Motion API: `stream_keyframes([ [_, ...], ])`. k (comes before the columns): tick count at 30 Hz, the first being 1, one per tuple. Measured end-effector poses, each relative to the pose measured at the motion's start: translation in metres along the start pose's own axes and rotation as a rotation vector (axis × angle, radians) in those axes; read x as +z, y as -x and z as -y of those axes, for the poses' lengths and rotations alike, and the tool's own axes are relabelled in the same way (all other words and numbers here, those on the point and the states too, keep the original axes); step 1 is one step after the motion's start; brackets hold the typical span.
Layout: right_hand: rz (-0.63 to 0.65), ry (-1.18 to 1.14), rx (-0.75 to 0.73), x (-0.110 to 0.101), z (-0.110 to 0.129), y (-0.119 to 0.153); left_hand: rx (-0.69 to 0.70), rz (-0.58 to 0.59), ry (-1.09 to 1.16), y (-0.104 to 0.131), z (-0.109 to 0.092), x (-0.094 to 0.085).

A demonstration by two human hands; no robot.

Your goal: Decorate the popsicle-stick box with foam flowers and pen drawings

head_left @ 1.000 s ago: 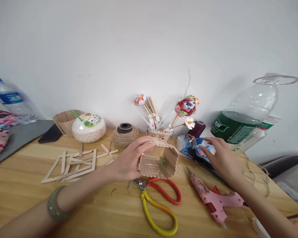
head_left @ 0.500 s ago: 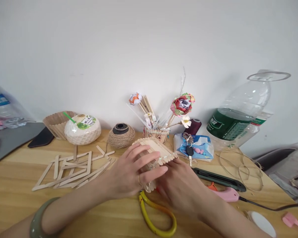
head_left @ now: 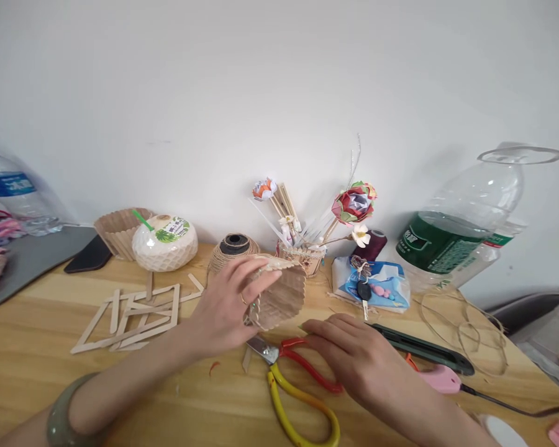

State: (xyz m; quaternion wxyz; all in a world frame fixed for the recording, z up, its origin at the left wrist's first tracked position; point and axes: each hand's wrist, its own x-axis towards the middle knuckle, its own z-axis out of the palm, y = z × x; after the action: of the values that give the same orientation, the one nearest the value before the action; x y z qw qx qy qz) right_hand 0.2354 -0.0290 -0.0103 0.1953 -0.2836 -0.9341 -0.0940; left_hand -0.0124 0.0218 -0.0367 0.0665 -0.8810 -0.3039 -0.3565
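Note:
In the head view my left hand [head_left: 230, 304] is closed round a box of light wooden craft sticks [head_left: 284, 298], tipped so its hollow brown inside faces right. Sparkly trim runs along the box edges. My right hand [head_left: 354, 354] is apart from the box, palm down, its fingers reaching left at the red handle of the scissors [head_left: 302, 366]. Nothing shows in these fingers; the thumb is mostly hidden. The scissors lie on the table below the box, one handle red and one yellow, with the blade tips out of sight beneath my left hand.
Loose craft sticks [head_left: 130, 323] lie left, below a white coconut [head_left: 165, 243]. Behind the box stand a twine spool [head_left: 233, 248] and a pot of paper flowers [head_left: 302, 254]. Rightward are a tissue pack [head_left: 391, 285], a big bottle [head_left: 447, 242], and a pink glue gun [head_left: 440, 379] with its cord.
My right hand has come away from the box and moved right. The box has turned, so its hollow inside shows. More of the scissors is uncovered, and the view has shifted slightly.

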Motion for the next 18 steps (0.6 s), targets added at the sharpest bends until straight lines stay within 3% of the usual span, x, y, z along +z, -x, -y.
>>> stream_keyframes([
  [5, -0.076, 0.101, 0.073, -0.012, -0.032, 0.027, -0.392, -0.004, 0.191, -0.002, 0.004, -0.004],
  [9, -0.010, 0.320, 0.164, -0.015, -0.080, 0.052, -0.684, -0.005, 0.524, -0.003, 0.007, -0.004],
  [12, 0.049, 0.327, 0.272, -0.010, -0.107, 0.060, -0.819, 0.013, 0.845, -0.006, 0.008, 0.002],
  [15, 0.057, 0.274, 0.349, -0.002, -0.113, 0.054, -0.898, 0.112, 1.088, -0.011, 0.005, 0.012],
  [18, 0.047, 0.259, 0.373, 0.003, -0.099, 0.039, -0.938, 0.163, 1.171, -0.018, 0.002, 0.022],
])
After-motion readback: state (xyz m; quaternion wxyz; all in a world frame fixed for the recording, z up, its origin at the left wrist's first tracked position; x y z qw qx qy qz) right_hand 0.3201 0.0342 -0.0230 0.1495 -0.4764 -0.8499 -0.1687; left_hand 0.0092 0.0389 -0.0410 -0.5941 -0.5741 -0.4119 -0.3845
